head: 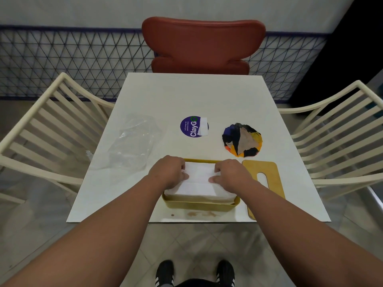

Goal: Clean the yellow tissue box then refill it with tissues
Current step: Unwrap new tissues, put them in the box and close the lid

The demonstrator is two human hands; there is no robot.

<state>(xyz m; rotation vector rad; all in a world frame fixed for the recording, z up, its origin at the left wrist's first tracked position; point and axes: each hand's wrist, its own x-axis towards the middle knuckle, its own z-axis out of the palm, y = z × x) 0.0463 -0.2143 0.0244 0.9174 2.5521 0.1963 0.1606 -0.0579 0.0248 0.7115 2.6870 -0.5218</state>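
Note:
The yellow tissue box [199, 205] stands open near the front edge of the white table [192, 96]. A white stack of tissues [200, 183] lies inside it, rising a little above the rim. My left hand [169, 172] grips the stack's left side and my right hand [232, 175] grips its right side, thumbs on top. The box's yellow lid [269, 168], with an oval slot, lies flat on the table just right of the box.
A crumpled clear plastic wrapper [134, 141] lies left of the box. A round multicoloured cloth [242, 139] and a purple round sticker [193, 126] sit behind it. Brown stains [202, 214] mark the table front. Cream slatted chairs stand on both sides, with a red chair [203, 44] opposite.

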